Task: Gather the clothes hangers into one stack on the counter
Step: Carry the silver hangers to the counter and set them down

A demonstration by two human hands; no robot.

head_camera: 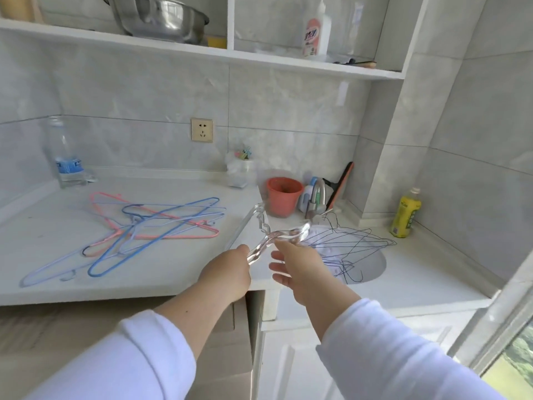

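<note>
A loose pile of blue and pink hangers (150, 223) lies on the white counter (52, 226) at the left. My left hand (227, 272) grips a clear plastic hanger (271, 232) at its lower end, above the counter's right edge. My right hand (297, 267) touches the same clear hanger near its middle, with the fingers spread below it. Several thin dark wire hangers (352, 243) lie across the round sink (375, 264) just right of my right hand.
A water bottle (67, 157) stands at the counter's back left. A red cup (284, 196), a faucet (315, 197) and a squeegee (340, 186) stand behind the sink. A yellow bottle (405, 213) stands at the right. Shelves overhead hold a steel bowl (158, 15).
</note>
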